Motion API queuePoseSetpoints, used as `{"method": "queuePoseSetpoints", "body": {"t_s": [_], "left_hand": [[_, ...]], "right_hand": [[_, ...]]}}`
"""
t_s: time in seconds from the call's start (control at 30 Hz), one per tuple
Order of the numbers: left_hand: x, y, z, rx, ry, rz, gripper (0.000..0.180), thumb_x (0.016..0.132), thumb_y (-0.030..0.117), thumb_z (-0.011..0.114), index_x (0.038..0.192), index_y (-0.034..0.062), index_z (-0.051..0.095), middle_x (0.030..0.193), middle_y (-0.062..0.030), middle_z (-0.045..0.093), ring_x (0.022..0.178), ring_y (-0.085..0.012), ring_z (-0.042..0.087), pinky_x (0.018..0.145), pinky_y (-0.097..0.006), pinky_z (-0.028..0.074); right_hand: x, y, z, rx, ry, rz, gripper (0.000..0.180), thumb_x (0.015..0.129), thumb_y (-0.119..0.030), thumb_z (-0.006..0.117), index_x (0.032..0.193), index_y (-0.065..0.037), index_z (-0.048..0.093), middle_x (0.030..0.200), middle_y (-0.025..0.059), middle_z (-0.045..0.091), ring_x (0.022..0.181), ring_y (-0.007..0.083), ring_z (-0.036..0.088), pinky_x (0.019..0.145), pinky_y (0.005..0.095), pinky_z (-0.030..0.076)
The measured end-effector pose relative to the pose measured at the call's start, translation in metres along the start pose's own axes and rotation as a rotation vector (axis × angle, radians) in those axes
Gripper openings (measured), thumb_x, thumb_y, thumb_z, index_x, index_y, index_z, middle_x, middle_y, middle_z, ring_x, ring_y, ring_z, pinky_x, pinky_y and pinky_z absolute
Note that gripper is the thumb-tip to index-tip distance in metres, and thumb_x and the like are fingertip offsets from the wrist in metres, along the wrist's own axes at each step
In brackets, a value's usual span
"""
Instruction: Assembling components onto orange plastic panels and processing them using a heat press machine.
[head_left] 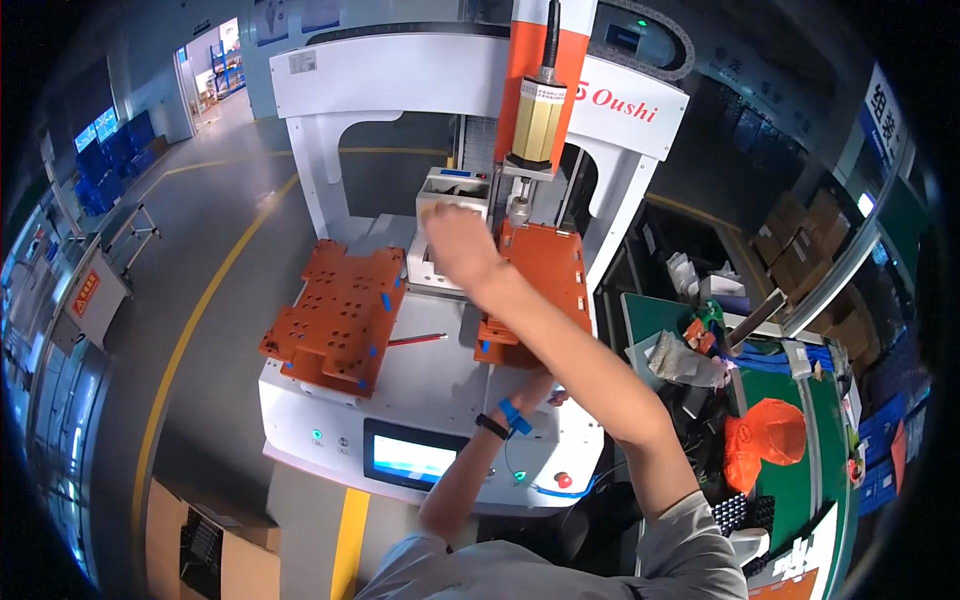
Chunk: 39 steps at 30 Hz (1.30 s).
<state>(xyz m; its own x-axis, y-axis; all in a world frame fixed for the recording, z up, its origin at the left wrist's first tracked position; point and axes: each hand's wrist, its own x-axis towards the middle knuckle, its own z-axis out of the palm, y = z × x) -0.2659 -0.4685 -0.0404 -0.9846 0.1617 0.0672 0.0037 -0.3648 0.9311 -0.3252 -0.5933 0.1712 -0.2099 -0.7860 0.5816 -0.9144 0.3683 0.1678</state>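
Observation:
My right hand (455,245) reaches forward across the white machine table (430,375), its fingers closed over the top edge of a white box-shaped housing (440,190) at the machine's middle. Just right of it hangs the beige screwdriving head (538,120) over an orange fixture plate (550,265). A second orange fixture plate (340,315) lies to the left. My left hand (553,396) sits under my right forearm near the machine's front and is mostly hidden. That wrist wears a black band and a blue strap (514,417).
A red pencil (415,340) lies between the plates. The front panel has a touchscreen (410,458) and a red button (565,481). To the right is a green bench (790,490) with an orange bag (765,440). Cardboard boxes (200,545) stand at lower left.

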Motion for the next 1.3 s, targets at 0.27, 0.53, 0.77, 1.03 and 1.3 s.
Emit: {"method": "queuePoseSetpoints", "body": {"t_s": [0.27,0.53,0.77,1.03,1.3], "left_hand": [[0.004,-0.013,-0.015,-0.071,-0.081,0.000,0.036,0.107,0.040,0.039,0.088,0.0114,0.050,0.069,0.0035,0.044,0.059,-0.0082,0.042,0.054,-0.025,0.034],[0.009,-0.021,-0.012,-0.275,-0.066,-0.106,0.036,0.108,0.038,0.036,0.092,0.0088,0.051,0.066,0.0015,0.046,0.054,-0.0082,0.045,0.048,-0.024,0.034],[0.013,-0.035,-0.020,-0.234,0.005,-0.100,0.037,0.106,0.039,0.041,0.091,0.0086,0.055,0.069,0.0010,0.052,0.053,-0.0087,0.047,0.047,-0.024,0.035],[0.016,-0.026,-0.014,-0.261,-0.043,-0.146,0.038,0.105,0.045,0.042,0.096,0.0117,0.058,0.070,0.0015,0.054,0.055,-0.0087,0.050,0.047,-0.024,0.036],[0.013,-0.026,-0.017,-0.355,-0.005,-0.184,0.038,0.106,0.042,0.041,0.099,0.0094,0.061,0.074,-0.0027,0.062,0.051,-0.0103,0.048,0.045,-0.025,0.036]], "right_hand": [[-0.092,0.008,0.011,-0.066,0.090,-0.044,0.042,0.076,-0.019,0.070,0.112,0.003,0.064,0.110,0.0182,0.062,0.113,0.0347,0.054,0.104,0.0482,0.039],[-0.129,0.033,0.016,0.274,0.094,0.126,0.029,0.088,-0.021,0.062,0.101,0.004,0.066,0.109,0.0204,0.063,0.110,0.0353,0.056,0.100,0.0448,0.044],[-0.121,0.021,0.018,-0.238,-0.403,-0.046,0.064,0.099,-0.051,0.041,0.119,0.004,0.066,0.127,0.0205,0.062,0.139,0.0375,0.040,0.123,0.0508,0.012],[-0.114,0.041,0.009,-0.028,-0.429,-0.029,0.065,0.094,-0.054,0.050,0.119,0.004,0.065,0.127,0.0203,0.061,0.137,0.0369,0.042,0.124,0.0476,0.014],[-0.104,0.054,0.016,0.076,-0.307,-0.199,0.062,0.090,-0.055,0.054,0.110,0.002,0.069,0.113,0.0184,0.067,0.123,0.0303,0.056,0.121,0.0464,0.025]]}}
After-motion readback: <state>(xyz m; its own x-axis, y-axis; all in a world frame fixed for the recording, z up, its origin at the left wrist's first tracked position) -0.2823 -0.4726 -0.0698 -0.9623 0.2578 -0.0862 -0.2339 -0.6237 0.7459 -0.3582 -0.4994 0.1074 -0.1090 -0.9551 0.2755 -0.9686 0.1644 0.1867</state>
